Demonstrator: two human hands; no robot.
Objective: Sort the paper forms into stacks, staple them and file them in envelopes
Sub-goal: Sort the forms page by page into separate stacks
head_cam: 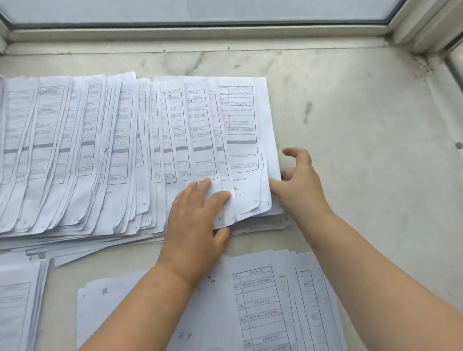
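A pale marble counter (359, 133) runs under a window frame (199, 32) and carries all the paper. The largest thing on it is the fanned row of forms (99, 148), overlapping sheets spread from the left edge to the middle, each with its long axis running away from the person. Nearer lie a second spread of forms (272, 304) and a squared stack (7, 306) at lower left, both cut off by the picture's bottom edge.

The left hand (196, 221) lies flat, fingers straight, pressing the near ends of the sheets at the fan's right end. The right hand (299, 181) is at the right edge of the outermost sheets (252, 160), thumb on top and curled fingers behind the edge, apparently pinching them. So the sheets to be lifted lie just left of the right hand, which seems the better placed to peel them off.

The printing is too blurred to read; no stapler or envelopes are in view.
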